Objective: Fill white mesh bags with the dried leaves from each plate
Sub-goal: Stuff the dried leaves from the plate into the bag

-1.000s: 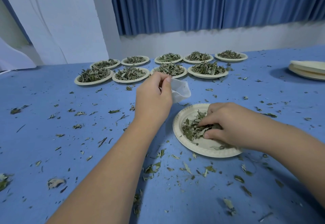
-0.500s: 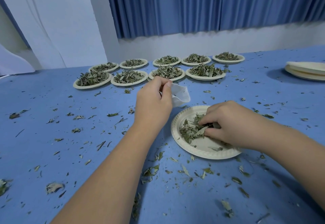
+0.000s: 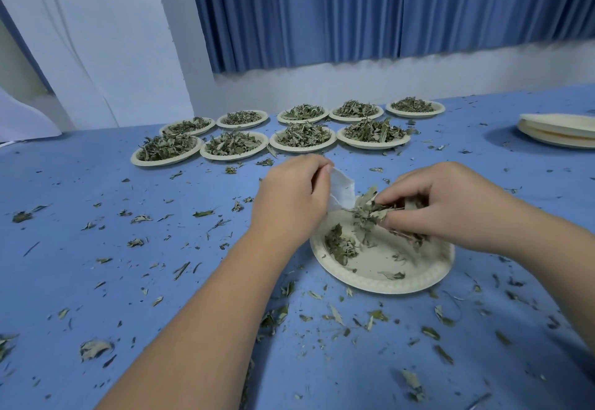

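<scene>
Over the near paper plate (image 3: 402, 282), at its 12 o'clock rim, the left hand (image 3: 289, 197) pinches the white mesh bag (image 3: 342, 189) by its upper edge between thumb and curled fingers; the bag hangs down with its lower corner at the plate's rim. At the plate's 2 o'clock the right hand (image 3: 450, 206) has its fingers and thumb curled round a bunch of dried leaves (image 3: 370, 213), held just beside the bag's right edge. Whether any leaf has entered the bag's mouth I cannot tell. A small heap of leaves (image 3: 338, 243) lies on the plate at 9 o'clock and a few loose bits at 5 o'clock, with much of the plate's floor bare. The plate rests on the blue table (image 3: 96, 248), which is littered with leaf crumbs all round. Farther off, from 10 to 12 o'clock, nine full plates (image 3: 167, 161) stand in two rows, four nearer and five behind. At 2 o'clock, well apart, sits a stack of empty plates (image 3: 560, 129). A blue curtain (image 3: 354, 6) hangs behind the table
</scene>
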Tool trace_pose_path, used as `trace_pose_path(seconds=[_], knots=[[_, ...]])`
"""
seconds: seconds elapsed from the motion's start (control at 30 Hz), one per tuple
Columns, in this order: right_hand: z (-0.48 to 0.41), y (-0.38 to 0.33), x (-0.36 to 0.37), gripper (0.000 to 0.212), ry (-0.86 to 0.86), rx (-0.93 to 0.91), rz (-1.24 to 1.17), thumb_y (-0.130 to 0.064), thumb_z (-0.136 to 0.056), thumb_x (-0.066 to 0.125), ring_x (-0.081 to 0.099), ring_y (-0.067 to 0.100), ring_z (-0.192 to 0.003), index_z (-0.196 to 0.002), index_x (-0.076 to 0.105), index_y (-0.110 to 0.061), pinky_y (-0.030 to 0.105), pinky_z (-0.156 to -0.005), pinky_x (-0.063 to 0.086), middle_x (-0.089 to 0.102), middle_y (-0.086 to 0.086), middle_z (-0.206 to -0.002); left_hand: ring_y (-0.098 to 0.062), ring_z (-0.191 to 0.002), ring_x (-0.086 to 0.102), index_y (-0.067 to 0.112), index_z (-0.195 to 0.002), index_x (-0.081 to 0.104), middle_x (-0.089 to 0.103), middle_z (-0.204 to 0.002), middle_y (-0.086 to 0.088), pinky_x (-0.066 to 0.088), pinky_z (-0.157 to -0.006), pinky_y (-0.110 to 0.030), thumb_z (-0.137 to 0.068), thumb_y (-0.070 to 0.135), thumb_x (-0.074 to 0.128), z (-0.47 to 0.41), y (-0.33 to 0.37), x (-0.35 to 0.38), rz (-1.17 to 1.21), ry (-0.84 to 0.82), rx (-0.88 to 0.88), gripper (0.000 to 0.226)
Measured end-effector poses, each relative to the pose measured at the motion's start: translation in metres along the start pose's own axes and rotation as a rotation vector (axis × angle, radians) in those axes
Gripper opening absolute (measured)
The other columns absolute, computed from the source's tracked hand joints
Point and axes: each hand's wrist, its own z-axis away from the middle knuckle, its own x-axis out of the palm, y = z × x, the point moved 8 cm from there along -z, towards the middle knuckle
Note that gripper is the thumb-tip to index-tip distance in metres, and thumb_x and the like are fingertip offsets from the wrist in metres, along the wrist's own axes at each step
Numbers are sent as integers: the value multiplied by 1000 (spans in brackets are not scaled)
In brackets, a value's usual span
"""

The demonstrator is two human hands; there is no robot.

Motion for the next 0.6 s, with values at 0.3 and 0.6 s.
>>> trace_pose_path(seconds=[0.3,0.6], knots=[[0,-3,-12,19,65,12,-67,-35,-70,79,43,1,-42,-66,68,-50,9,-44,34,65,-17,-60,-12,-89,60,13,-104,72,71,-95,4,42,-76,-21,-99,19,53,1,5,6,-20,-29,15,21],[-5,2,-6,14,154,80,106,-28,-78,74,58,-1,-56,-84,72,-40,9,-52,42,64,-14,-59,-19,-95,64,12,-103,73,72,-99,0,51,-81,-39,-97,18,54,5,23,13,-14,-91,91,20]])
